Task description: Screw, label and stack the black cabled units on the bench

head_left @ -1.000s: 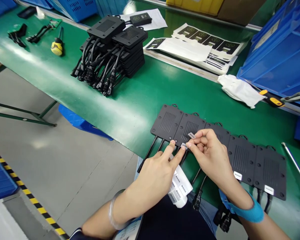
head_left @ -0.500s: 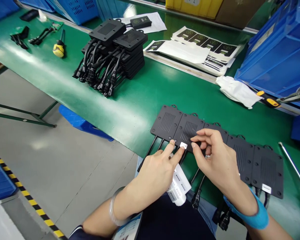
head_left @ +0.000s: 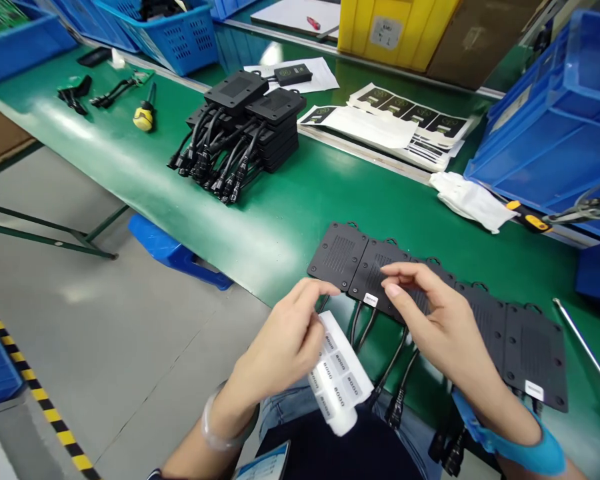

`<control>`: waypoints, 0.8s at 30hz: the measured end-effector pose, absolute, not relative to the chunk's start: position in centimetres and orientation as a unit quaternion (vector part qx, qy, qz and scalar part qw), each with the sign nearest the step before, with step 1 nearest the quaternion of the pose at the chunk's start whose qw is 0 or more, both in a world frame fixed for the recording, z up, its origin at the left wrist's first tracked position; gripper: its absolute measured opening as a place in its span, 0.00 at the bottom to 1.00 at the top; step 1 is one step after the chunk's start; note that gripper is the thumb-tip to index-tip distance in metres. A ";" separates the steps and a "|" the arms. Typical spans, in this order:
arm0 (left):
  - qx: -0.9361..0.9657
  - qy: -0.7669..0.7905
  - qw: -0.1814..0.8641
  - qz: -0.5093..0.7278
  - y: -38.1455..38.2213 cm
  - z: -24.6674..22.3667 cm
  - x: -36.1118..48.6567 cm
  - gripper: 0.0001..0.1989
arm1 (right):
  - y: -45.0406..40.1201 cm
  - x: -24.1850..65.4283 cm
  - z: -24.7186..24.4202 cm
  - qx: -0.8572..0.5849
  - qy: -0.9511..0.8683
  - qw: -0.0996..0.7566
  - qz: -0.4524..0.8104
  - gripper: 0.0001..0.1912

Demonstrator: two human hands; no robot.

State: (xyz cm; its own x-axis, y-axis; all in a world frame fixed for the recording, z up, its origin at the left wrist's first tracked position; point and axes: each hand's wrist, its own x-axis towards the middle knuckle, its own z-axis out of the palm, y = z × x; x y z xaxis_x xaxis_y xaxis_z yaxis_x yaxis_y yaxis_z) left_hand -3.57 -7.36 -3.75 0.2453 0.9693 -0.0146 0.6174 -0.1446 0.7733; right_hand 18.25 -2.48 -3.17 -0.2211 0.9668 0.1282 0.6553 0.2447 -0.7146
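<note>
Several flat black boxes with cables lie side by side along the bench's near edge. My left hand (head_left: 291,333) is closed on a white sheet of labels (head_left: 337,373) printed 8000, beside the leftmost box (head_left: 338,255). A small white label (head_left: 371,300) sits on the lower edge of the second box (head_left: 375,270). Over the second and third boxes hovers my right hand (head_left: 425,303), thumb and fingers apart, holding nothing. The rightmost box (head_left: 536,347) also bears a white label (head_left: 534,390).
Stacked black boxes with cables (head_left: 245,127) stand further back on the green bench (head_left: 220,227). Behind are printed sticker sheets (head_left: 410,117), a white cloth (head_left: 473,200), a blue bin (head_left: 550,127) and a yellow bin (head_left: 395,33). A yellow screwdriver (head_left: 143,116) lies left, a metal rod (head_left: 585,347) right.
My left hand has moved left and down off the second box's label, taking the label sheet with it. My right hand stays over the boxes. The camera view has shifted.
</note>
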 end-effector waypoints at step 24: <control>0.793 0.589 0.151 0.045 -7.4 -5.2 -5.4 0.32 | 0.6 12.1 -7.1 -0.557 -0.770 0.192 0.245 0.09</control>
State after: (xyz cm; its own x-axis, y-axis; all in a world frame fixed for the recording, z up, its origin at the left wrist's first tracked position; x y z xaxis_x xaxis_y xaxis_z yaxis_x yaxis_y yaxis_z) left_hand -5.40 -7.40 -5.24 0.3029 0.9470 -0.1066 0.9200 -0.2613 0.2922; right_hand 12.13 0.55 -7.10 -0.3055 0.9519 0.0224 0.7638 0.2591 -0.5912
